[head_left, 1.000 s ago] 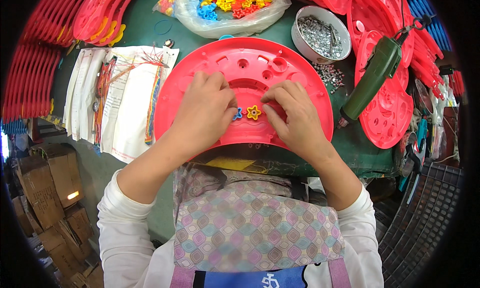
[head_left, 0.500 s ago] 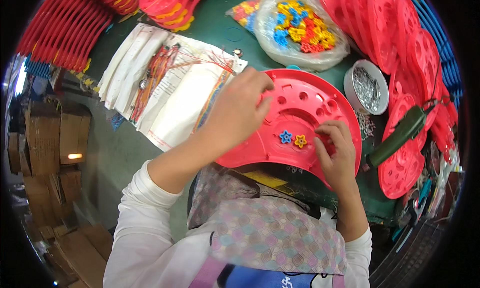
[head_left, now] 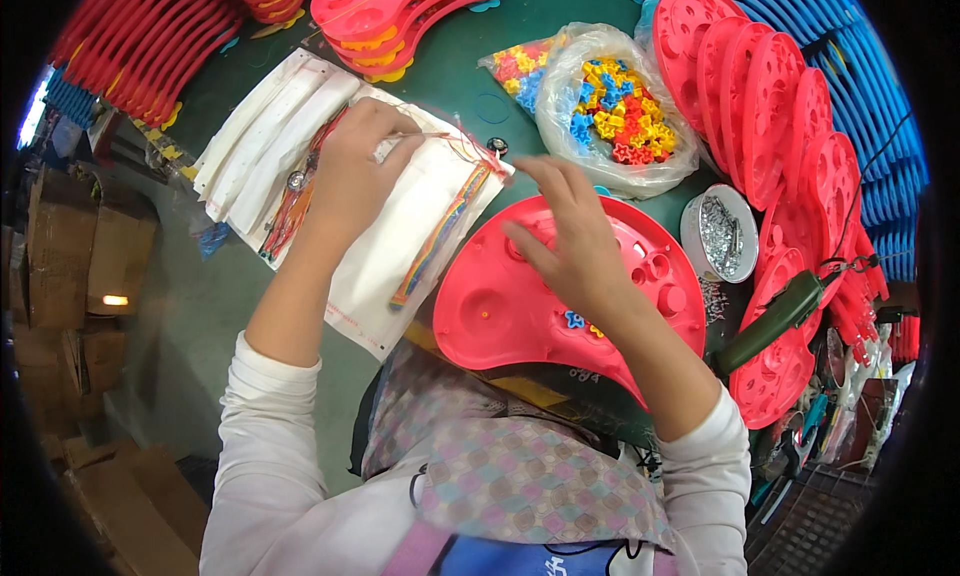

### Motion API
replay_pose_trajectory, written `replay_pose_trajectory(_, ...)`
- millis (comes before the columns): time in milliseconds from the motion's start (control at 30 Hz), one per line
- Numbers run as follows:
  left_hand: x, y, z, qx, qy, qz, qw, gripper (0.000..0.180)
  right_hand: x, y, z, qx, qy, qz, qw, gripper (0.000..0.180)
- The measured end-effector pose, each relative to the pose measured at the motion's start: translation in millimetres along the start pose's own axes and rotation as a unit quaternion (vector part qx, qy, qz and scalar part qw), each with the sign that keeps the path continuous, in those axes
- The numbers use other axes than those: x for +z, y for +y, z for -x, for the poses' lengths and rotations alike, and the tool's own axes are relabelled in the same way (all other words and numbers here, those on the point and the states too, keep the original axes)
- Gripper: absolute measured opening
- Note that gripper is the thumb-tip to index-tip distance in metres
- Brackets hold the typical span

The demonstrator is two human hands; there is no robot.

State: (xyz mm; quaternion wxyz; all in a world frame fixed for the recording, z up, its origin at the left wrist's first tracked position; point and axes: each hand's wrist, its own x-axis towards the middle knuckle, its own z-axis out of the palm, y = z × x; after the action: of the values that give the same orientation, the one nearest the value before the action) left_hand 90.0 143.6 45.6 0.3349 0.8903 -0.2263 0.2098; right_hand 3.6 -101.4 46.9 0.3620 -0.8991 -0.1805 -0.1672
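Observation:
My left hand (head_left: 362, 171) is over a stack of white sheets (head_left: 375, 261), thumb and fingers pinched on thin red wires (head_left: 468, 148). These wires stretch right across the top sheet from a bundle of coloured wires (head_left: 290, 201). My right hand (head_left: 575, 241) reaches up over a red curved plastic panel (head_left: 475, 321), fingers apart and holding nothing. Its fingertips come near the sheet's corner and a small round dark part (head_left: 497, 147). On the panel lie a blue star-shaped piece (head_left: 574, 320) and a yellow one (head_left: 596, 331), the latter partly hidden by my right forearm.
A clear bag (head_left: 640, 166) of coloured star pieces stands beyond the panel. To its right are a white bowl (head_left: 719, 234) of small metal parts, a dark green power screwdriver (head_left: 770, 321) and stacked red panels (head_left: 775, 116). More red panels (head_left: 370, 21) are stacked far left.
My left hand has moved left from the panel's edge to the wires on the sheets. My right hand has moved up and left, its fingers spreading. The view has shifted slightly.

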Motion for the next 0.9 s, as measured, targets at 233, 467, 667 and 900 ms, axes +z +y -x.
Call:
replay_pose_trajectory(233,-10,22,-11,-0.071,0.035,0.362,0.929,0.005,50,20,-62,0.031,0.086,-0.047,0.995,0.035)
replay_pose_trajectory(467,-34,67,-14,-0.074,0.075,0.493,0.863,0.010,-4,-19,-35,-0.113,0.129,-0.007,0.985,0.019)
replay_pose_trajectory(667,-9,99,14,-0.141,-0.109,0.568,0.803,0.016,-7,-35,63,-0.141,-0.026,0.063,0.988,0.041)
replay_pose_trajectory(900,31,115,47,-0.298,-0.393,0.449,0.745,0.020,-81,-9,142,0.002,0.110,0.120,0.987,0.063)
